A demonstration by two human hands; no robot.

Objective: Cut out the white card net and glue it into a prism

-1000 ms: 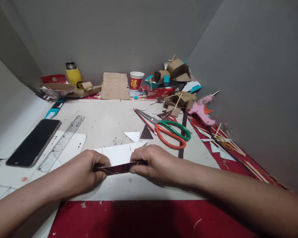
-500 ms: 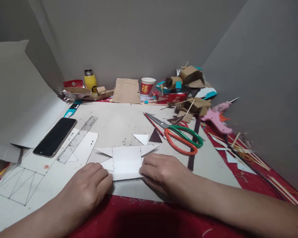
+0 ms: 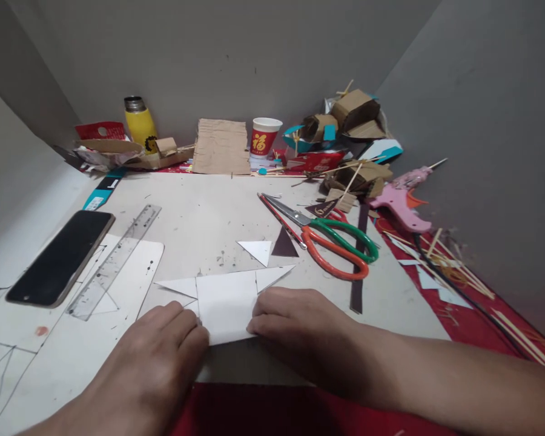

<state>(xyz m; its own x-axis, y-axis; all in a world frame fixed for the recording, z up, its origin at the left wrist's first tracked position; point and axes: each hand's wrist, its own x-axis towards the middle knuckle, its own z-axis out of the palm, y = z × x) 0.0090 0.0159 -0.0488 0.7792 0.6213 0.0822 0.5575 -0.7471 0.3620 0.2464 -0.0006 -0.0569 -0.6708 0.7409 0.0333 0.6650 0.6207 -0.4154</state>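
As its dark strip drops from view, the white card [image 3: 227, 309] presents its white face

Relative to one second earlier, the dark strip between the left hand [image 3: 163, 345] and the right hand [image 3: 309, 333] is out of sight. This suggests that a fold is being worked at the near edge, with the strip turned under. The left hand is closed on the near left corner, the right hand on the near right side; thumb placement cannot be told. The card is at the near part of the pale board [image 3: 195, 203], nearer the person than the white triangle [image 3: 257, 251] and dark triangle [image 3: 284, 244]. From its far corners, the left flap [image 3: 179, 287] and right flap [image 3: 272, 278] point outward. Flaps included, the long axis runs left to right, the right tip slightly farther away.
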